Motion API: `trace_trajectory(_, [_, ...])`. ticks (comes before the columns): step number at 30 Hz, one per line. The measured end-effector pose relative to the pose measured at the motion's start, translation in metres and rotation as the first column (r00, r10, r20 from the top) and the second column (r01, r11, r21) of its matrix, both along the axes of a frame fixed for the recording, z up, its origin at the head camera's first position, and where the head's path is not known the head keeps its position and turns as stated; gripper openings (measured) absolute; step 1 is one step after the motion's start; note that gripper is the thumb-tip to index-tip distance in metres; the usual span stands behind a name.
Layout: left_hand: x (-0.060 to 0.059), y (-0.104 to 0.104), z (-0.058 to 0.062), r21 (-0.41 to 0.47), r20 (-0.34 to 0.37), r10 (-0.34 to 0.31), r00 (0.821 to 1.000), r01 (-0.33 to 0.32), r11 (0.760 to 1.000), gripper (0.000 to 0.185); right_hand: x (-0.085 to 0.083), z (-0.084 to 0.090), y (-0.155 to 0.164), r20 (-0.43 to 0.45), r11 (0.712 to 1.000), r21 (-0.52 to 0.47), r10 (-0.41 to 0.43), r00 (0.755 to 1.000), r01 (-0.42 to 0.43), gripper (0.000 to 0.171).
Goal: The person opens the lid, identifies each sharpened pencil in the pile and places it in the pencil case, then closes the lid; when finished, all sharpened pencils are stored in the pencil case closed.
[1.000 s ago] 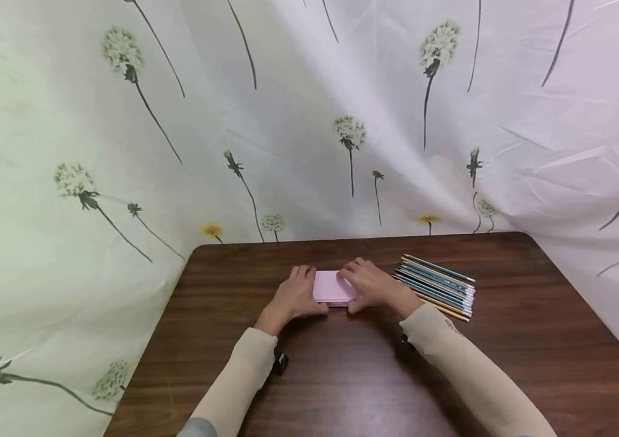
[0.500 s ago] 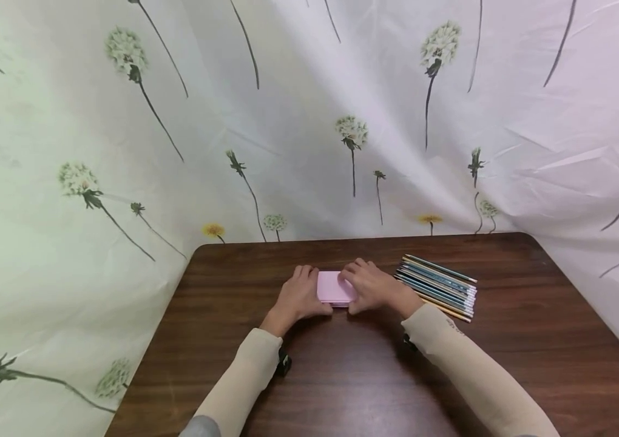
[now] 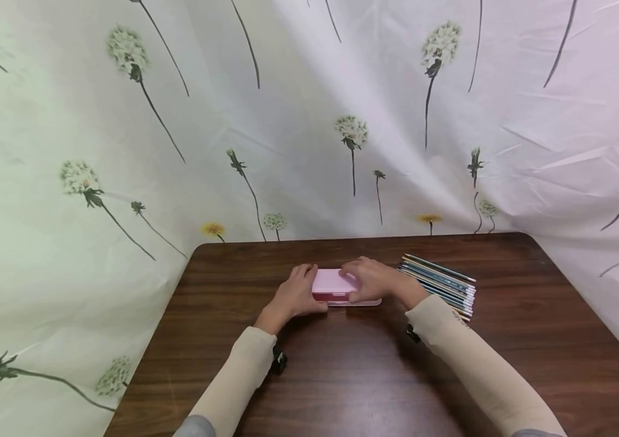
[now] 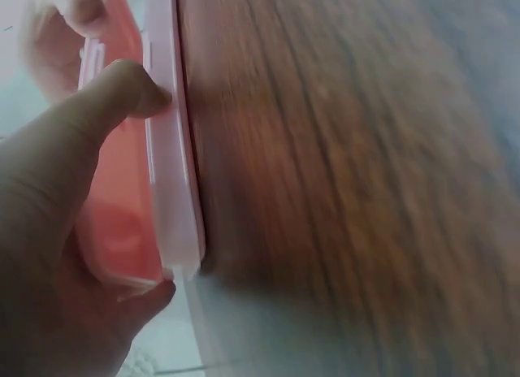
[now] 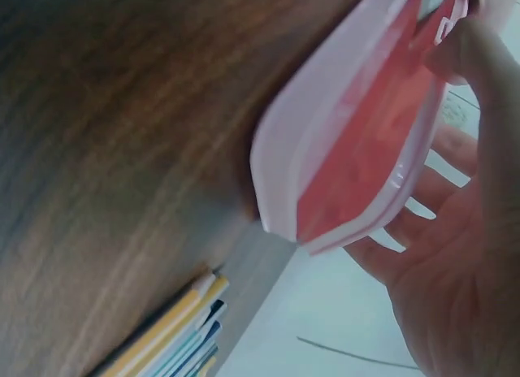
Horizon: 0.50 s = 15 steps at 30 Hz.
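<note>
A pink case [image 3: 334,285] lies at the middle of the bench [image 3: 342,376], its lid partly lifted. The left hand [image 3: 294,295] holds the case's left end in a curled grip, and the right hand [image 3: 373,281] grips its lid. Pencils [image 3: 440,284] lie just right of the case.

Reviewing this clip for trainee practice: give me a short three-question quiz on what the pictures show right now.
1. True or false: the pink case is shut flat.
2. Which side of the case do the pencils lie on? A) the person's left B) the person's right C) in front, nearer the person
3. Fill in: the right hand lifts the case's ____ while the left hand holds the case at its other end.

Key
1. False: the right wrist view shows the lid raised off the base.
2. B.
3. lid.
</note>
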State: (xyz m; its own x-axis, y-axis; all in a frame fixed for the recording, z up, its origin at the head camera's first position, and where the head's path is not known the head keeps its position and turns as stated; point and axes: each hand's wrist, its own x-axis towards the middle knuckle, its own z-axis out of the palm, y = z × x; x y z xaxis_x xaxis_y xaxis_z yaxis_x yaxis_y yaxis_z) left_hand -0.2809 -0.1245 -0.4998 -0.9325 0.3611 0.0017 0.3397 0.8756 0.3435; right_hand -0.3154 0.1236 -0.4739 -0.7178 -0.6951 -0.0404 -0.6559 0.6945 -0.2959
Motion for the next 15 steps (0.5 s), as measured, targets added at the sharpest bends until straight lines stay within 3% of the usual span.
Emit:
trace_trajectory(4, [0.004, -0.01, 0.0, 0.154, 0.061, 0.021, 0.998, -0.031, 0.988, 0.108, -0.002, 0.006, 0.005, 0.033, 0.998, -0.054, 0.019, 0.999, -0.017, 0.055])
trace_trajectory(9, [0.008, -0.019, 0.003, 0.347, 0.112, 0.014, 0.994, -0.052, 0.936, 0.108, -0.003, 0.016, 0.015, 0.026, 0.986, -0.164, -0.014, 1.0, 0.018, 0.038])
trace_trajectory(15, [0.01, -0.024, 0.001, 0.45, 0.145, 0.02, 0.989, -0.085, 0.889, 0.111, -0.011, 0.02, 0.028, -0.005, 0.949, -0.308, -0.066, 0.998, 0.062, 0.014])
